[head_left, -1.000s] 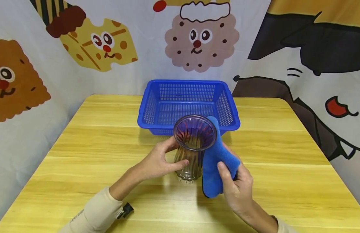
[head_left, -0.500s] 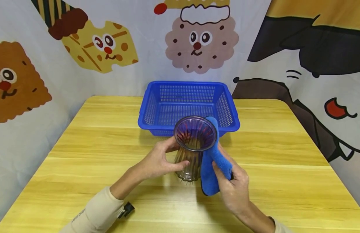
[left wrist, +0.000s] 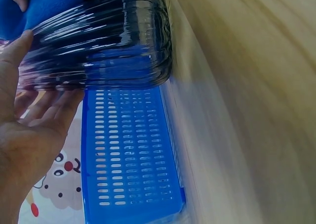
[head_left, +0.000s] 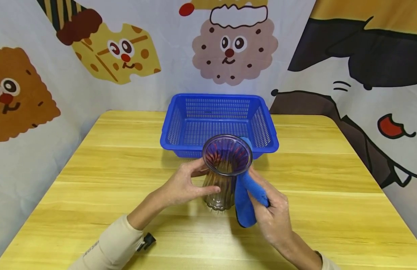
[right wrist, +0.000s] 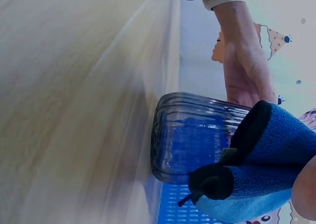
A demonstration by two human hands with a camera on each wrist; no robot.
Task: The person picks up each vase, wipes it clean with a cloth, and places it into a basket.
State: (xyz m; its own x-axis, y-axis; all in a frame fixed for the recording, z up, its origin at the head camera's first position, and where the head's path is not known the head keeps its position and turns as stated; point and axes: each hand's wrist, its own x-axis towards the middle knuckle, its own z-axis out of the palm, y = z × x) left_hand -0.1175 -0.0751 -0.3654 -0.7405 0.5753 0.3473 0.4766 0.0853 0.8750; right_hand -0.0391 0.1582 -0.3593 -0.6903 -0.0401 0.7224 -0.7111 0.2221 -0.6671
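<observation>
A ribbed, see-through glass vase with a flared, purple-tinted rim stands on the table in the middle of the head view. My left hand grips its left side, thumb across the front and fingers behind. On the other side, my right hand holds a folded blue cloth against the vase. Dark edging shows on the cloth in the right wrist view, where its folds overlap the glass. The right fingertips are hidden behind the cloth and vase in the head view.
Behind the vase, a blue plastic basket with slotted walls sits near the table's back edge. The wooden table meets a cartoon-printed cloth backdrop. A black clip hangs by the left sleeve.
My right hand has shifted slightly left and round the far side of the vase, and the cloth bunches narrower. The left hand and the vase stay in place.
</observation>
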